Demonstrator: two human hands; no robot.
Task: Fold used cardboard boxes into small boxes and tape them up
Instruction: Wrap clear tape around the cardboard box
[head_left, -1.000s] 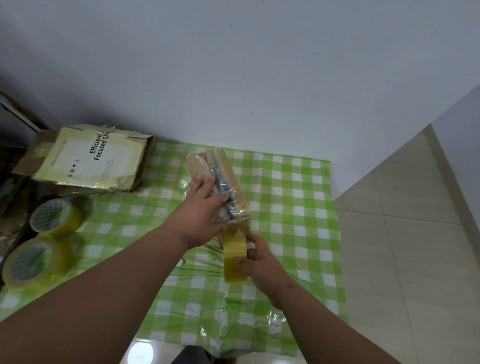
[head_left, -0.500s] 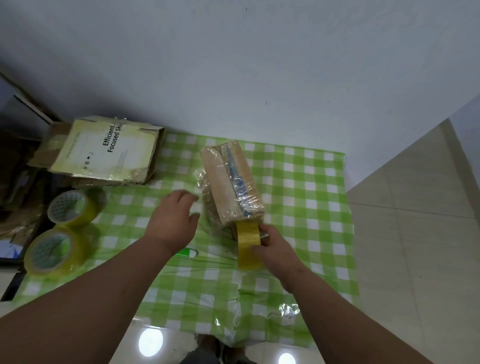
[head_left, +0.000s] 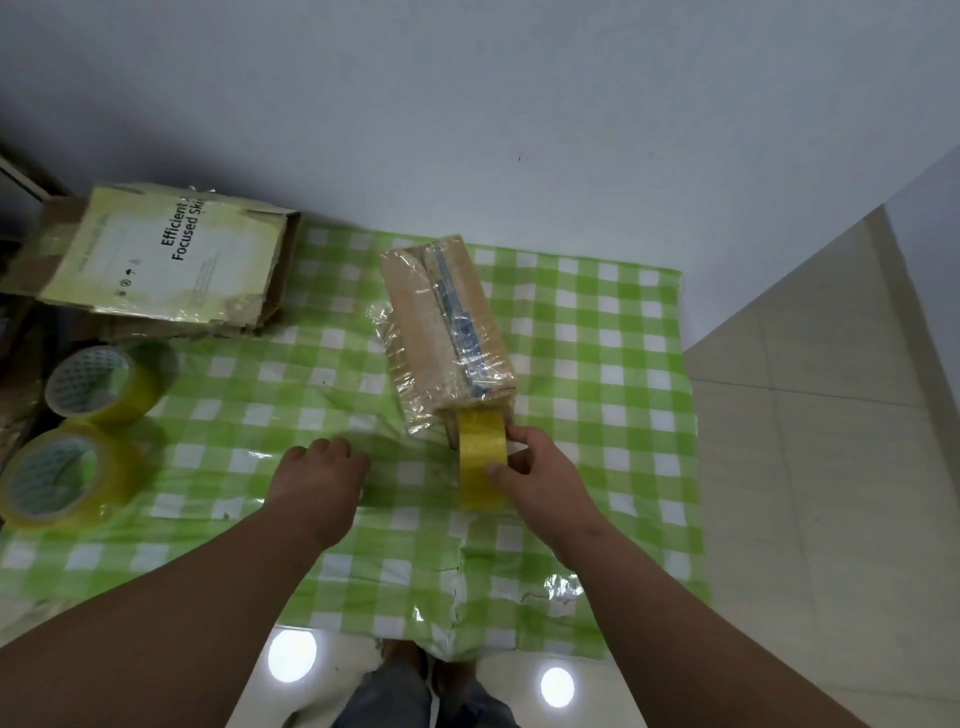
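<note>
A small brown cardboard box (head_left: 426, 317), wrapped in clear tape with a blue strip along its top, lies on the green checked tablecloth (head_left: 597, 364). My right hand (head_left: 540, 467) grips a yellow tape roll (head_left: 482, 452) standing on edge against the box's near end. My left hand (head_left: 319, 478) hovers low over the cloth left of the roll, fingers loosely curled and holding nothing, apart from the box.
A flattened cardboard box (head_left: 171, 260) with a pale green printed face lies at the back left. Two more yellow tape rolls (head_left: 104, 384) (head_left: 62, 478) sit at the left edge. Tiled floor (head_left: 831, 467) lies right of the table; wall behind.
My left hand has let go of the small box and drawn back toward me and to the left. My right hand keeps hold of the roll at the box's near end.
</note>
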